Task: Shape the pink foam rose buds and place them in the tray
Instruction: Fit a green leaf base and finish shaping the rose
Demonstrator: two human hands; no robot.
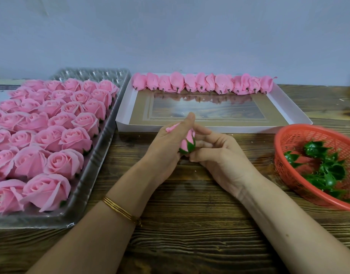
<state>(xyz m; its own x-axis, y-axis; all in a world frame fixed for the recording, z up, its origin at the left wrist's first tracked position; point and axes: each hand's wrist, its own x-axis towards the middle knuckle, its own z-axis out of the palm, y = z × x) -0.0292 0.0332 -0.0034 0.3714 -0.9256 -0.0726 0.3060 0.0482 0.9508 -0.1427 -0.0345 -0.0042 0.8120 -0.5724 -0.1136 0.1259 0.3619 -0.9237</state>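
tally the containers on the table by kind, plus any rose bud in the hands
clear plastic tray: 1
white cardboard box lid: 1
red plastic basket: 1
pink foam rose bud, held between left hand and right hand: 1
total: 4

A red mesh basket (283, 165) of green plastic calyxes (332, 171) sits on the dark wooden table (190, 224).

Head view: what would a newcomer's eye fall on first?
The mass of opened pink roses filling the clear tray on the left strikes first. At the centre, the left hand and right hand hold one rose bud. A red basket of green calyxes sits at the right.
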